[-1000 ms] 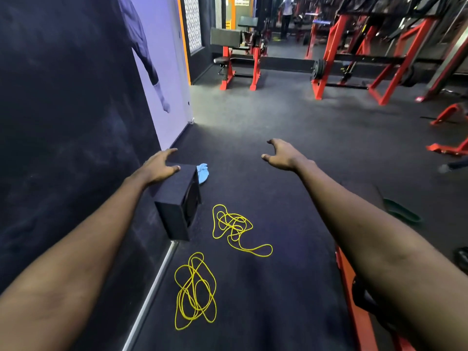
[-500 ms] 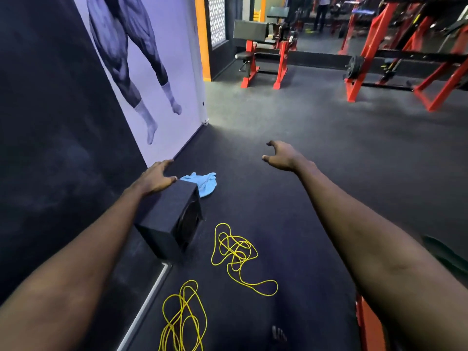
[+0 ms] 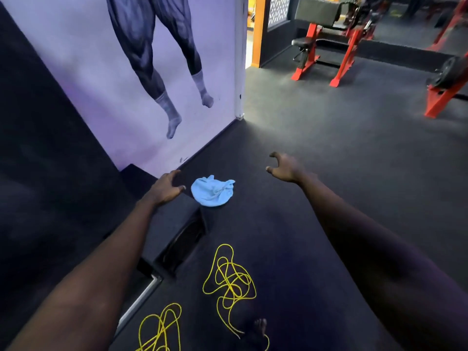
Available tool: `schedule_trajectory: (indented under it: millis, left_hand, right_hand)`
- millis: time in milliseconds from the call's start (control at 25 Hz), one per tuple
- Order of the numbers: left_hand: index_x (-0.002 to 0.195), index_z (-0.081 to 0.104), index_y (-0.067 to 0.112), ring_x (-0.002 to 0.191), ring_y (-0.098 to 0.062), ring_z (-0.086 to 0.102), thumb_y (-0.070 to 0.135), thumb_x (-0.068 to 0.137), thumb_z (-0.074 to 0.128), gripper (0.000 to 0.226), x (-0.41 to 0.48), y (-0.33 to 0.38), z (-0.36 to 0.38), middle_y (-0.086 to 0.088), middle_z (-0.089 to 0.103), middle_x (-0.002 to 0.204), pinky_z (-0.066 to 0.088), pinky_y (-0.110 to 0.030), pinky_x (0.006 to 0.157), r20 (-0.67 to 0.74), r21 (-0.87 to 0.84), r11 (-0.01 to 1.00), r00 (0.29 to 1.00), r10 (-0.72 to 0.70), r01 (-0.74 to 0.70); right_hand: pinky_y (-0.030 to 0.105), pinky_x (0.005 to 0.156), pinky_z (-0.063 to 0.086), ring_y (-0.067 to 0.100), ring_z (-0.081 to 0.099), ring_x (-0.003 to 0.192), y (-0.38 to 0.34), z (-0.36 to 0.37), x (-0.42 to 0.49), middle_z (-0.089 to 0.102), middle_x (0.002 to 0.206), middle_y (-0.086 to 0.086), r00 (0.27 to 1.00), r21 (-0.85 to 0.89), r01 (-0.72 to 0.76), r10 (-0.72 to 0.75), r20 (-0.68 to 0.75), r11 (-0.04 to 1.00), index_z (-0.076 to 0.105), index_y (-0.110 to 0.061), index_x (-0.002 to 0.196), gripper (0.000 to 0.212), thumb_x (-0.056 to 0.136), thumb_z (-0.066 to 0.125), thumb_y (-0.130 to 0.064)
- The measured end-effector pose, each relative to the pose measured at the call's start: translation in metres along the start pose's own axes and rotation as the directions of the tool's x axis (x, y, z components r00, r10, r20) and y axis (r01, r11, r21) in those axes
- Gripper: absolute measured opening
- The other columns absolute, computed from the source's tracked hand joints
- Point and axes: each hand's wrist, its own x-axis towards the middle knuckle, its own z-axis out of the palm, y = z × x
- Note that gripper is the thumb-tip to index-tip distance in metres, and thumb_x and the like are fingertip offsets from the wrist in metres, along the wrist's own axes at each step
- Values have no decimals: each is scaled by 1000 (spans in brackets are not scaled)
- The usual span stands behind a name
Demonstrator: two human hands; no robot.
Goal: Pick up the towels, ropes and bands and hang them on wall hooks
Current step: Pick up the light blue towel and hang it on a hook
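Observation:
A crumpled light blue towel (image 3: pixel 212 190) lies on the dark floor by the wall. My left hand (image 3: pixel 166 187) hovers just left of it, above a black box, fingers loosely spread and empty. My right hand (image 3: pixel 285 168) is held out to the towel's right, fingers loosely curled and empty. A tangled yellow rope (image 3: pixel 230 279) lies nearer to me in the middle. A second yellow rope (image 3: pixel 159 328) lies at the bottom edge, partly cut off. No wall hooks are in view.
A black box (image 3: pixel 174 224) stands against the dark wall on the left. A lilac mural wall (image 3: pixel 152 72) ends at a corner. Red gym benches and racks (image 3: pixel 329 46) stand far right. A bare foot (image 3: pixel 258 330) shows near the rope's end.
The view has moved forward and tilted up. The towel now shows fully, closer to my hands, and the ropes have slid toward the bottom. Both hands stay outstretched and empty.

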Motion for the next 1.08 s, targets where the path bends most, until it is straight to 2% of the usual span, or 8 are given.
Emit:
schedule_trajectory:
  millis: [120,440,560,640,720,840,960,1080]
  left_hand:
    - [148,38,19,133,-28,46,35,84,67,72,55,15,2,-13,45,147,37,-35,107,-13,-31,998,999,-46,46]
    - [148,37,18,133,-31,44,31,88,66,68,224,39,7,-15,41,148,35,-35,108,-60,-89,971,972,-228,223]
    - [149,37,19,134,-27,45,43,82,65,77,277,42,21,-12,42,150,34,-34,112,-14,-132,943,951,-310,306]
    - [150,36,17,137,-27,41,34,87,66,71,315,40,29,-13,39,152,31,-33,114,4,-141,917,927,-375,372]
    - [150,36,16,138,-29,40,27,90,65,68,351,30,36,-16,38,151,30,-33,113,2,-149,894,904,-427,423]
    - [150,36,16,135,-30,43,27,91,65,66,405,6,52,-18,40,150,31,-32,111,29,-188,850,868,-496,492]
    - [149,38,18,134,-29,45,26,90,65,65,483,-35,70,-16,41,149,33,-32,110,48,-279,790,830,-556,545]
    - [148,39,24,130,-29,49,28,89,66,65,568,-89,101,-13,42,149,38,-34,110,116,-353,721,793,-598,596]
  right_hand:
    - [31,105,36,30,43,136,18,-9,70,45,149,16,999,-55,27,-25,36,998,41,-9,146,61,94,61,-33]
    - [35,108,37,32,44,136,56,-25,313,44,149,18,977,-16,116,-112,179,993,40,-4,146,63,93,62,-30]
    - [33,107,38,31,46,134,58,-17,400,46,147,18,957,-13,175,-167,237,984,44,-4,144,62,92,64,-32]
    - [33,107,37,31,46,134,56,-10,458,47,147,17,931,-29,204,-185,316,978,45,-4,143,60,93,63,-31]
    - [33,102,42,31,50,130,49,8,509,51,143,14,905,-23,223,-198,377,975,47,-6,141,57,92,62,-32]
    - [24,83,49,26,57,124,38,45,576,57,135,4,862,-5,224,-196,467,975,49,-18,137,57,88,64,-43]
    - [31,104,40,28,47,134,23,98,656,48,146,10,818,-64,261,-186,545,963,45,-10,144,60,91,63,-32]
    - [32,105,37,31,45,134,22,166,738,47,146,17,786,-146,253,-115,608,956,45,-4,142,59,93,62,-29]
